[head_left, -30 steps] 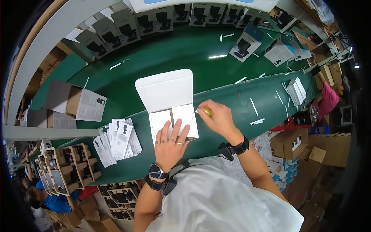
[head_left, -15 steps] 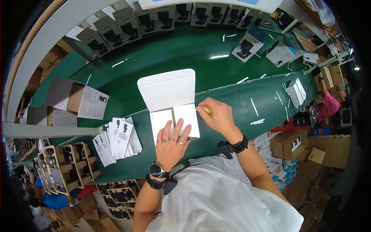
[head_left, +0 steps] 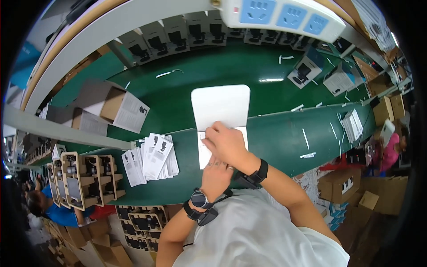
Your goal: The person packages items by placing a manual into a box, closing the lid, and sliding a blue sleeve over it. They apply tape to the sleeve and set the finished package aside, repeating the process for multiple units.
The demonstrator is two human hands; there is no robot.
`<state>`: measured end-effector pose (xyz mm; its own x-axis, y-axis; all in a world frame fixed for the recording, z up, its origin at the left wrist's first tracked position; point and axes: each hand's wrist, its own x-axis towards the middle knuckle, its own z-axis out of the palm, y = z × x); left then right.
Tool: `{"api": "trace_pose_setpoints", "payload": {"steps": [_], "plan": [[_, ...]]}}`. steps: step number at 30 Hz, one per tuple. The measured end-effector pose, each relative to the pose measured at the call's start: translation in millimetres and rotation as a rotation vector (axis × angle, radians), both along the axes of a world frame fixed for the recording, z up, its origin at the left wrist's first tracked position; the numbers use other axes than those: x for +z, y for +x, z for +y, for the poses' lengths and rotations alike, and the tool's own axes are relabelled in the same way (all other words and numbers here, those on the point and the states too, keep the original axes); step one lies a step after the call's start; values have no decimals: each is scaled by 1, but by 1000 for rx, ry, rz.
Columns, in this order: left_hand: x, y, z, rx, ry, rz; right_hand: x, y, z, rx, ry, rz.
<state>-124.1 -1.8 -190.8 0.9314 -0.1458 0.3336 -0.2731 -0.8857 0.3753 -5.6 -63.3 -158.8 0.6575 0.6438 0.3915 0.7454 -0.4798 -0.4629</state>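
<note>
Dark green, smooth-topped workbench (head_left: 275,147) runs across my view, with a fanned stack of white printed leaflets (head_left: 158,155) lying left of the hands. On its near side sits a small white cardboard box (head_left: 203,158), its broad white flap (head_left: 220,104) standing raised at the far edge. I see the bare right hand (head_left: 226,142) curled over the box top; I can't tell whether its fingers grip anything. Below it, the bare left hand (head_left: 216,177) rests at the near edge, fingertips partly hidden, its grasp unclear. I'd judge the board stiff but easily creased, best held by its side walls, sparing the bendable flap.
</note>
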Motion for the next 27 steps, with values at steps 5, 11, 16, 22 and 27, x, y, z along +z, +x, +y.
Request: {"api": "trace_pose_setpoints", "payload": {"steps": [5, 11, 16, 22, 27], "plan": [[-6, 1, 6, 0, -78, -92, 2, -2, 14, 6, -138, 145], [6, 0, 7, 94, 58, -44, 30, 17, -44, 59, 703, 713], [17, 1, 12, -58, 113, 29, 44, 124, -96, -30, 1006, 1704], [42, 6, 50, -125, -439, 405, 65, 63, -71, 452, 71, 665], [6, -9, 57, -59, -1092, 276, 54, 8, -59, 456, 17, 195]]}}
